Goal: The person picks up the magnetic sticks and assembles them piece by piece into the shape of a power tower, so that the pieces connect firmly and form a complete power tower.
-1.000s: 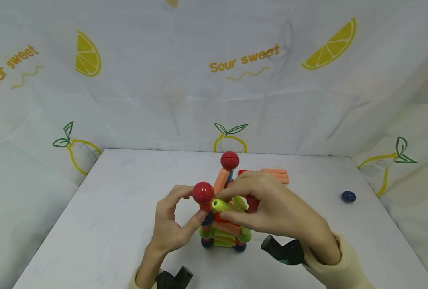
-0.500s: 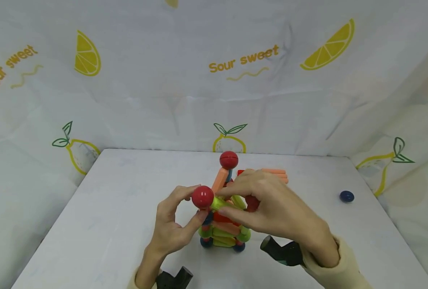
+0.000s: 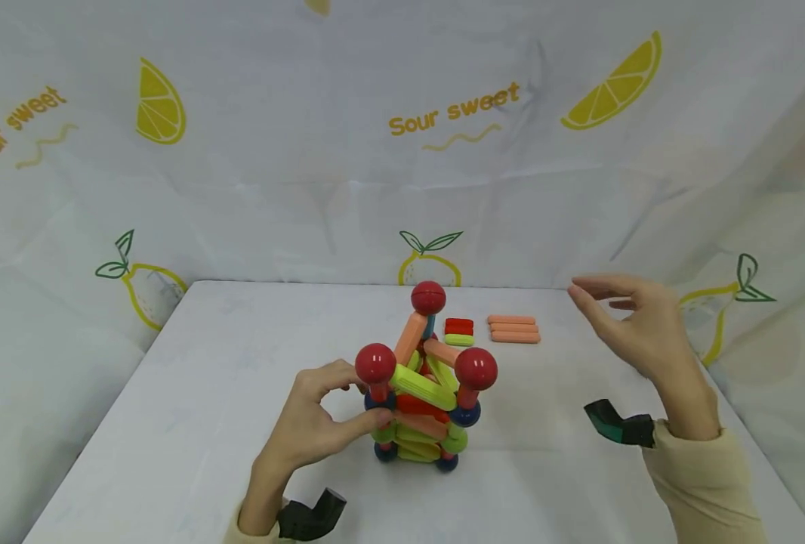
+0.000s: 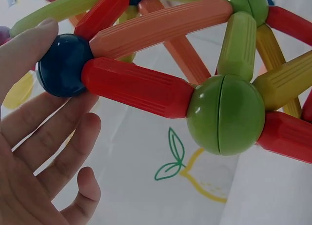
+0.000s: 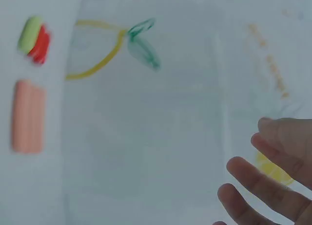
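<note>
A tower of magnetic building sticks and balls (image 3: 421, 389) stands upright on the table, with several red balls at its top corners. My left hand (image 3: 317, 415) holds its left side, pinching a dark blue ball (image 4: 66, 65) between thumb and fingers. From that ball a red stick (image 4: 139, 87) runs to a green ball (image 4: 225, 115). Between the two front red balls lies a yellow-green stick (image 3: 424, 387). My right hand (image 3: 640, 325) is raised off to the right, apart from the tower, its fingers loosely bent and nothing visible in them.
Behind the tower lie short red sticks (image 3: 459, 326) and a yellow-green stick (image 3: 459, 340) side by side. Several orange sticks (image 3: 514, 332) are lined up to their right. A white curtain (image 3: 273, 189) with lemon prints borders the table.
My right hand has let go of the yellow-green stick, now between the front red balls, and moved right. It now covers where the loose blue ball was. My left hand's grip is slightly lower.
</note>
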`<state>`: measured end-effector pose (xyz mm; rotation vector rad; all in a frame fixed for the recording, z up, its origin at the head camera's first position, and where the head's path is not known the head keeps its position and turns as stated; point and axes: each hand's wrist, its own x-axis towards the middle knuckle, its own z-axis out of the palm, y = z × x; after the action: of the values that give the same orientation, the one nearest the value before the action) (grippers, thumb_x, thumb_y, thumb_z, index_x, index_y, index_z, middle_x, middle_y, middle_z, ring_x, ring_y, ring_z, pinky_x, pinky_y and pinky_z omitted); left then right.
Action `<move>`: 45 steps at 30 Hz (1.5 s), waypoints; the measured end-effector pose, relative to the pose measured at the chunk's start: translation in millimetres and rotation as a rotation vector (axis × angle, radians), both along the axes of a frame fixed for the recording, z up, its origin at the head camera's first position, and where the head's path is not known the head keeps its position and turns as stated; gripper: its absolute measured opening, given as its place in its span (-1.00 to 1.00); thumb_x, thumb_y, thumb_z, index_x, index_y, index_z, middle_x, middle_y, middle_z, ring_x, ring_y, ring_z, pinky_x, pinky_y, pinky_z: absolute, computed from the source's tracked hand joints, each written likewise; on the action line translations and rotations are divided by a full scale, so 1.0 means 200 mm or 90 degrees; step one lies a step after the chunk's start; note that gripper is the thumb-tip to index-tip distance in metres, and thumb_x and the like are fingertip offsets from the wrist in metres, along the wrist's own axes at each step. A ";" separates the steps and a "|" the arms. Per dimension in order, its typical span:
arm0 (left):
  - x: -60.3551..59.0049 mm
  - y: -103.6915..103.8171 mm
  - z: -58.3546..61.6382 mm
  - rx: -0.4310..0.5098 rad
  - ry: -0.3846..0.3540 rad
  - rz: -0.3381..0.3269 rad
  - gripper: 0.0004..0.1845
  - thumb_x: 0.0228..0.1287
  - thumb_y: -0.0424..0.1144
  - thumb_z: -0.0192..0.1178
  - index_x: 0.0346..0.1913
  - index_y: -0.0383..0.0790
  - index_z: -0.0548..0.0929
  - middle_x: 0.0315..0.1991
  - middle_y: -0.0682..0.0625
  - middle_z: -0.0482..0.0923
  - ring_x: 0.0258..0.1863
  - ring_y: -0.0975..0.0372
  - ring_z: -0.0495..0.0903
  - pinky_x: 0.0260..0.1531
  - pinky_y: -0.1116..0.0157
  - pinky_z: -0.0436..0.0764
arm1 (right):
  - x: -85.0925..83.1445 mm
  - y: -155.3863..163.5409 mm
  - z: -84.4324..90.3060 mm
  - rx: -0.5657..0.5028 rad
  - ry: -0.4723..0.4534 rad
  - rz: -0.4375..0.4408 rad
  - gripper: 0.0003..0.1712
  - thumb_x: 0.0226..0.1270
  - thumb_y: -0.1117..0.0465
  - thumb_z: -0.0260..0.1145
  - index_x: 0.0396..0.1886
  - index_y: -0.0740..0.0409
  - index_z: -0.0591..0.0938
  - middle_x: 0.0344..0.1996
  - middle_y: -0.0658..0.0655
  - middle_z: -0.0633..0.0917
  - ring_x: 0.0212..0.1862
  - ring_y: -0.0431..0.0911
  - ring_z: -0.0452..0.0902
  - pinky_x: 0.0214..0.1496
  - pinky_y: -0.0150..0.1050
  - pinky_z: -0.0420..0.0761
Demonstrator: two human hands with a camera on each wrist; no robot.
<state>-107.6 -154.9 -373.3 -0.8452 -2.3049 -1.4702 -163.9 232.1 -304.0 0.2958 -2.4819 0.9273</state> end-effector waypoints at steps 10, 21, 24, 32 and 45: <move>-0.01 0.01 -0.01 0.008 -0.003 -0.005 -0.68 0.05 -0.30 0.56 -0.10 -0.04 0.77 -0.34 0.08 0.77 -0.28 0.33 0.63 -0.19 0.27 0.59 | -0.07 0.47 -0.53 0.137 -0.160 -0.128 -0.65 0.33 0.26 0.31 -0.02 0.43 0.71 -0.12 0.61 0.66 -0.68 -0.11 0.25 -0.72 -0.31 0.17; -0.01 0.00 -0.01 0.007 -0.018 0.002 -0.67 0.03 -0.31 0.56 -0.10 -0.04 0.77 -0.34 0.09 0.77 -0.29 0.34 0.63 -0.19 0.27 0.59 | -0.08 0.50 -0.61 0.142 -0.219 -0.143 -0.59 0.36 0.16 0.30 0.05 0.36 0.70 0.01 0.59 0.61 -0.60 0.00 0.39 -0.62 -0.21 0.36; -0.01 0.00 -0.01 0.006 -0.019 0.003 -0.68 0.03 -0.31 0.56 -0.11 -0.03 0.77 -0.34 0.10 0.77 -0.29 0.34 0.63 -0.19 0.26 0.59 | -0.11 0.45 -0.61 0.147 -0.208 -0.126 -0.62 0.32 0.20 0.34 0.01 0.37 0.72 0.05 0.62 0.61 -0.17 0.37 0.60 -0.33 0.08 0.61; 0.00 0.00 -0.01 0.012 -0.016 0.001 -0.68 0.03 -0.32 0.57 -0.11 -0.05 0.77 -0.32 0.07 0.78 -0.28 0.33 0.62 -0.19 0.26 0.59 | -0.22 0.04 -0.57 0.156 -0.162 -0.034 -0.63 0.24 0.30 0.46 0.00 0.42 0.72 0.02 0.54 0.68 0.13 0.45 0.53 0.19 0.38 0.51; 0.00 0.01 -0.01 0.014 -0.027 -0.008 -0.69 0.05 -0.32 0.56 -0.12 -0.05 0.76 -0.33 0.08 0.77 -0.27 0.33 0.63 -0.17 0.26 0.59 | -0.30 -0.43 -0.61 0.224 -0.277 0.152 -0.58 0.18 0.35 0.52 0.07 0.31 0.74 -0.14 0.27 0.75 -0.09 0.08 0.58 0.02 0.02 0.68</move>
<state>-107.0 -153.3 -375.8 -0.8308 -2.3135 -1.5300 -222.9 145.6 -425.5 0.5674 -3.0689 0.6921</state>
